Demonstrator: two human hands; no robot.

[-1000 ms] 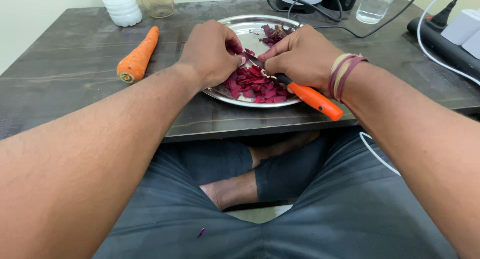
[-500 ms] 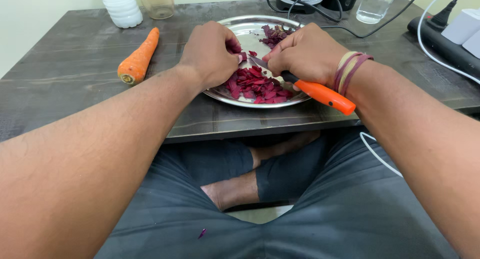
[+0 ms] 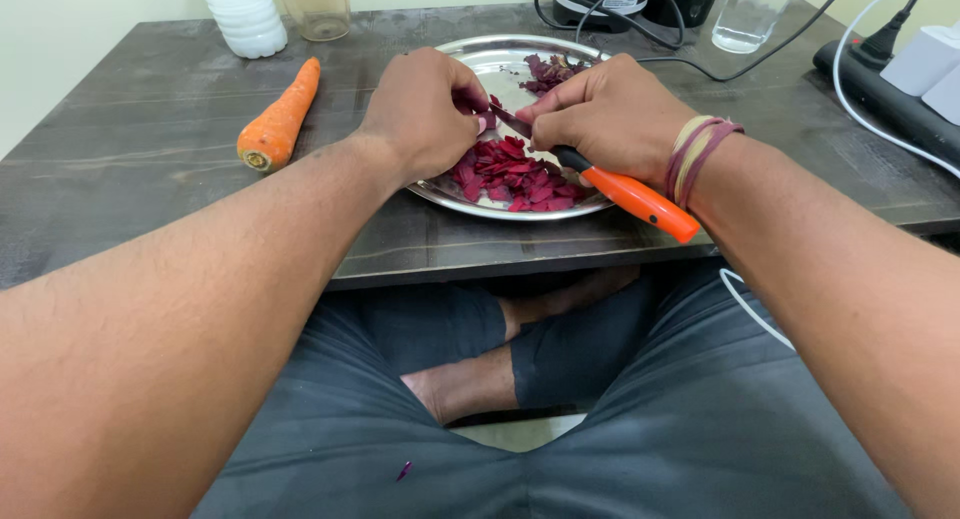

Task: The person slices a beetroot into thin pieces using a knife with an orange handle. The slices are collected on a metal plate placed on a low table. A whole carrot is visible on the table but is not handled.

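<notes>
My left hand [image 3: 420, 109] is curled around a small dark red beetroot piece [image 3: 487, 121] above a round steel plate [image 3: 500, 54]. My right hand [image 3: 610, 114] grips a knife with an orange handle [image 3: 635, 201], and its blade [image 3: 510, 122] meets the piece between my two hands. A pile of dark red beetroot slices [image 3: 520, 179] lies on the near side of the plate. A smaller heap of beetroot peel [image 3: 548, 72] sits at the plate's far side. Bands circle my right wrist.
A whole carrot [image 3: 278, 119] lies on the dark wooden table [image 3: 150, 169] left of the plate. A white bottle [image 3: 242, 14], a clear jar [image 3: 318, 4] and a glass [image 3: 745, 14] stand at the back. Black cables and a power strip [image 3: 890, 89] lie at right. My crossed legs are below.
The knife handle swung out to the right and came back in. My hands stay over the plate, shifting only slightly, and the slice pile keeps its place.
</notes>
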